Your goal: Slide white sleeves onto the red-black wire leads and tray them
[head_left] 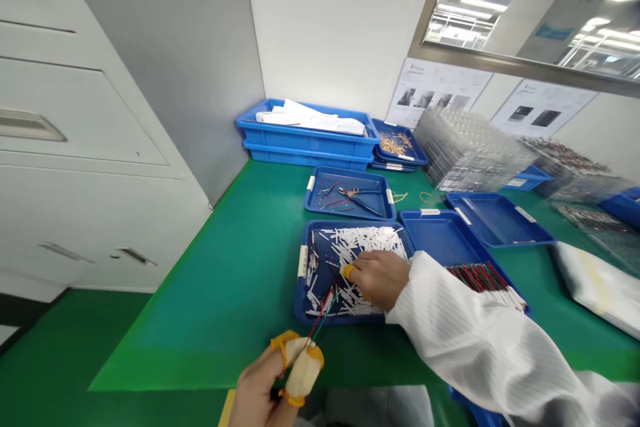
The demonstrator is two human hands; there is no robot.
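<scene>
Near the table's front edge, my left hand (273, 377) pinches thin red, green and dark wires (320, 320) between thumb and finger. Its fingertips wear pale covers with orange bands. The far ends of the wires reach over a blue tray (300, 303) of short white tubes (367, 247). My right hand (377, 278), in a white sleeve with an orange band on a finger, is down at the tubes inside this tray. Its fingers are bent and closed together; what they hold, if anything, is hidden from me.
Behind stands a blue tray (310, 203) with pliers (357, 200) and loose wires. To the right, another tray (435, 240) holds bundled red, green and white wires (483, 278). Stacked blue bins (307, 140) and clear plastic trays (465, 147) line the wall.
</scene>
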